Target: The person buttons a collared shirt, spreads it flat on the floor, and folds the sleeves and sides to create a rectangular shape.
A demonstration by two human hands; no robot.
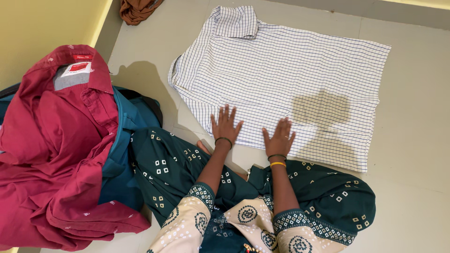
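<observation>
Both your palms are down on the checked shirt (281, 79) right now, pressing flat on its near edge. Your left hand (225, 125) is spread wide, fingers fanned and pointing away from you, gripping nothing, just lying open on the cloth near the shirt's lower left corner. Your right hand (279, 137) sits just beside it to the right, also open and flat, fingers stretched out, a ring on one finger and a yellow bangle (277, 164) at the wrist. The shirt itself, white with thin blue lines, is laid out on the pale tiled floor (412, 154) straight ahead of you, stretching away from your fingertips, with its collar (236, 21) at the far end, up and to the left, and its sides folded in. So the bulk of the garment lies beyond and to the right of your hands, with only its closest hem under them. Off to your left, well apart from the shirt, there's a heap of clothes: a dark red shirt (56, 140) draped over a teal garment (129, 122). A brown cloth (138, 9) lies bunched at the top edge by the wall.
</observation>
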